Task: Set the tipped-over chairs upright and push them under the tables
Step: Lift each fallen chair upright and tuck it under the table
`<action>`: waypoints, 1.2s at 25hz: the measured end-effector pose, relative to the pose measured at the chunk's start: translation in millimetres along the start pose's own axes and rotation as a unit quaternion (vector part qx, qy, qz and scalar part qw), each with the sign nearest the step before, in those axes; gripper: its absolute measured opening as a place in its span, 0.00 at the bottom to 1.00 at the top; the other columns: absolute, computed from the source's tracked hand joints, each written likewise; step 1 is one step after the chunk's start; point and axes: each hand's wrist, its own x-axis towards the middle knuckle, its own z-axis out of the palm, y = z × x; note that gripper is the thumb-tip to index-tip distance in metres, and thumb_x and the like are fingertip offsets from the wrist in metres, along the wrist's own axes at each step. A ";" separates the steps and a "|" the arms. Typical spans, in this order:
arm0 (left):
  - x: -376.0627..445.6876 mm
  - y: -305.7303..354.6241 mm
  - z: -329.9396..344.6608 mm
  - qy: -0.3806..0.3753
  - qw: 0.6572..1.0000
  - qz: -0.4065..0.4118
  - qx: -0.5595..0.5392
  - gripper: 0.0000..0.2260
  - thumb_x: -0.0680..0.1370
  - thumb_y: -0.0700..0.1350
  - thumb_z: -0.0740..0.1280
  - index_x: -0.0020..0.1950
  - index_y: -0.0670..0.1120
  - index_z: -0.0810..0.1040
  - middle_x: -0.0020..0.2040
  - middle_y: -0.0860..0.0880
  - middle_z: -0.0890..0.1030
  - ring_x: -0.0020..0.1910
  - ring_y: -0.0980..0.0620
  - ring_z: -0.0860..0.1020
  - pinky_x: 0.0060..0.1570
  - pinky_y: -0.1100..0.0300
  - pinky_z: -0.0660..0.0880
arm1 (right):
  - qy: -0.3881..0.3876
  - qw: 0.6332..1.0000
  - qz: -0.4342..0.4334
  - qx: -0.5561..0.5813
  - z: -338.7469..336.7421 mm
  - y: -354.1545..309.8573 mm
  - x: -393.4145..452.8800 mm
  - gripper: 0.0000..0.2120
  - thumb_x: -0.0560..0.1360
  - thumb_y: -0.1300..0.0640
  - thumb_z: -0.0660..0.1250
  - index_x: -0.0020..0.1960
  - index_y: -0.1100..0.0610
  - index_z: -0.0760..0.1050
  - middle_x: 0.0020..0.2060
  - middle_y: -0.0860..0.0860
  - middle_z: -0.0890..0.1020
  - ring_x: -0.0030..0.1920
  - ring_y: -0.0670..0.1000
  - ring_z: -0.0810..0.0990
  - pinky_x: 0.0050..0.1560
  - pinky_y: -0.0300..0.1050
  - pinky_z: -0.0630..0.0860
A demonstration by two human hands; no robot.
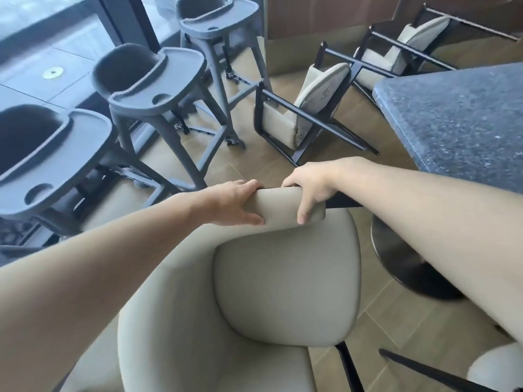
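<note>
**Inspector A:** Wood-look floor planks (376, 312) run under the whole area in the head view, with a glazed wall (42, 26) at upper left. We record three grey high chairs (158, 80) lined up along that glass, each upright with its tray fitted.

**Inspector B:** Agreed. At right we note a dark speckled table top (458, 117) on a round metal pedestal base (407, 264).

**Inspector A:** Nearest to us is a beige upholstered chair (254, 292), seat cushion facing up, standing beside the table's pedestal rather than under the top. The left hand (235, 203) grips the padded edge farthest from us, fingers curled together over the top and thumb laid along the near face. The right hand (307, 190) holds the same edge just beside it, fingers hooked over the rim, thumb pointing down the padding.

**Inspector B:** Both hands closed on that edge, then. Beyond them we log a tipped-over chair (308, 108) on the floor, black legs pointing sideways, and a second tipped-over chair (407, 49) behind it near the brown wall (325, 15).

**Inspector A:** Markings?

**Inspector B:** We see a small dark emblem on the cushion and on the base of the nearer fallen chair; its characters are too small to read.
</note>
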 end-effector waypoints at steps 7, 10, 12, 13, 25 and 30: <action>44.0 -1.7 7.0 0.193 0.969 -0.097 0.120 0.37 0.73 0.69 0.65 0.72 0.48 0.62 0.64 0.45 0.69 0.64 0.41 0.69 0.64 0.46 0.66 | 0.038 0.999 0.023 0.008 -37.8 31.3 40.2 0.30 0.65 0.44 0.80 0.65 0.45 0.77 0.51 0.46 0.80 0.55 0.53 0.78 0.59 0.49 0.77; 61.4 -9.5 7.4 0.207 0.958 -0.105 0.169 0.48 0.68 0.63 0.75 0.78 0.47 0.53 0.67 0.44 0.66 0.65 0.40 0.67 0.69 0.47 0.61 | 0.081 0.995 0.051 0.008 -43.1 43.1 52.9 0.29 0.66 0.44 0.79 0.64 0.48 0.77 0.53 0.50 0.80 0.58 0.56 0.77 0.58 0.52 0.77; 76.7 -14.7 1.1 0.209 0.953 -0.113 0.190 0.49 0.67 0.54 0.78 0.78 0.47 0.51 0.68 0.44 0.66 0.65 0.40 0.66 0.69 0.47 0.62 | 0.115 0.991 0.057 0.024 -42.3 53.7 61.3 0.29 0.67 0.44 0.78 0.65 0.50 0.75 0.55 0.51 0.79 0.60 0.57 0.76 0.57 0.54 0.76; 85.0 -17.5 -2.6 0.211 0.950 -0.117 0.197 0.48 0.67 0.51 0.78 0.78 0.47 0.51 0.68 0.43 0.65 0.66 0.40 0.66 0.69 0.47 0.62 | 0.134 0.989 0.058 0.036 -42.4 59.7 65.0 0.29 0.68 0.45 0.77 0.66 0.50 0.74 0.56 0.52 0.79 0.61 0.57 0.75 0.55 0.53 0.76; 173.5 -59.8 -22.6 0.273 0.931 -0.107 0.216 0.40 0.69 0.43 0.76 0.75 0.46 0.58 0.66 0.41 0.68 0.65 0.38 0.68 0.61 0.45 0.66 | 0.329 0.926 0.186 -0.012 -6.1 72.0 148.5 0.50 0.59 0.46 0.83 0.72 0.56 0.58 0.65 0.58 0.67 0.67 0.61 0.66 0.64 0.55 0.69; 207.6 -78.6 -36.6 0.263 0.942 -0.077 0.195 0.40 0.67 0.43 0.77 0.74 0.47 0.59 0.66 0.41 0.68 0.67 0.38 0.67 0.62 0.45 0.66 | 0.342 0.893 0.289 0.038 -9.2 65.1 186.9 0.48 0.66 0.59 0.80 0.76 0.52 0.53 0.70 0.55 0.62 0.71 0.59 0.62 0.54 0.53 0.72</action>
